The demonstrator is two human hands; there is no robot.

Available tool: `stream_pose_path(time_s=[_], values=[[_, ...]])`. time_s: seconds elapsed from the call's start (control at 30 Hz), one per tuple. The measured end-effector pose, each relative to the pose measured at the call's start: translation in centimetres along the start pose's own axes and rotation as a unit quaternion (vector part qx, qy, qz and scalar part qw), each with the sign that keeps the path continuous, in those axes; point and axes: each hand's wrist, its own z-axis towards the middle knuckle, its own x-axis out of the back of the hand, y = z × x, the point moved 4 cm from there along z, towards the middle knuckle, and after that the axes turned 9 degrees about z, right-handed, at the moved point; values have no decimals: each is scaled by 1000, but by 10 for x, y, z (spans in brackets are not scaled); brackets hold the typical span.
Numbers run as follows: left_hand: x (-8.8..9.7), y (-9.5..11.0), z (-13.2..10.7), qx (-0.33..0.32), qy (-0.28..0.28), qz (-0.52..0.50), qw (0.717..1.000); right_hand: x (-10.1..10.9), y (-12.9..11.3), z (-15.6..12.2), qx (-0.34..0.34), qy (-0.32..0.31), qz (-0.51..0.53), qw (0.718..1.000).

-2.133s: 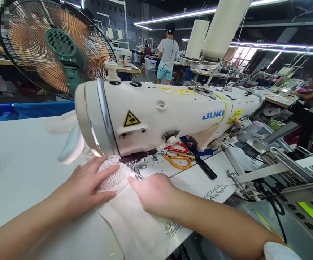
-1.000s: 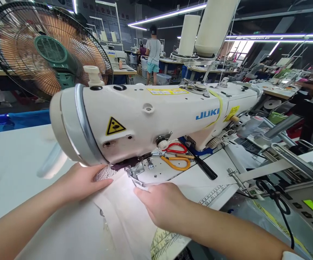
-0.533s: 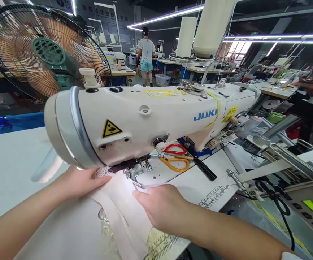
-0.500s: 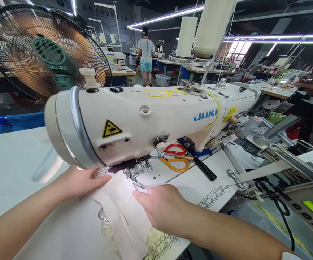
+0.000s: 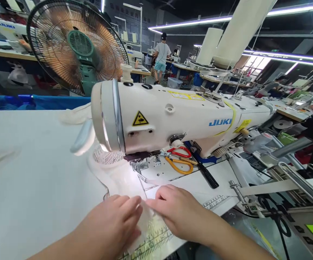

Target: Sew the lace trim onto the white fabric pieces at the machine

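A white JUKI sewing machine (image 5: 156, 122) spans the middle of the head view. Pale fabric (image 5: 121, 178) with a lace part (image 5: 108, 156) lies under its head and runs forward to my hands. My left hand (image 5: 115, 220) is closed on the fabric near the table's front edge, fingers curled with the thumb beneath. Beside it, my right hand (image 5: 178, 211) pinches the fabric between thumb and forefinger, in front of the metal guide at the presser foot. Their fingertips nearly meet, and the cloth between them is partly hidden.
Scissors with red and orange handles (image 5: 180, 165) and a black-handled tool (image 5: 207, 175) lie by the machine's base. A measuring tape strip (image 5: 156, 240) runs along the front edge. Behind stands a large fan (image 5: 77, 47); a person (image 5: 161, 56) is farther back.
My left hand has come away from beside the machine's head, forward to my right hand. The fabric there is uncovered. The view has swung left, showing more white table.
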Motion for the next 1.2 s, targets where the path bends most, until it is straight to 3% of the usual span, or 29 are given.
stream_pose_path(time_s=[0.1, 0.23, 0.47, 0.7, 0.9, 1.07, 1.2], values=[[1, 10, -7, -18, -45, -4, 999, -6, -1, -9, 27, 6, -5, 1000], [16, 2, -9, -13, -74, -17, 997, -13, -2, -10, 33, 5, -37, 999], [23, -15, -5, -25, -30, -44, 998, -13, -2, 5, 36, 15, -75, 996], [26, -31, 0, -66, 16, 18, 998, -7, -3, 21, 27, 15, -112, 993], [23, -47, 1, -124, 9, 57, 991, 0, -7, 32, 7, -11, -135, 991], [15, -56, -1, -88, 9, 58, 994, 5, -10, 44, -14, -52, -146, 988], [9, -63, -2, -98, 5, 75, 992, 9, -13, 52, -25, -52, -156, 986]])
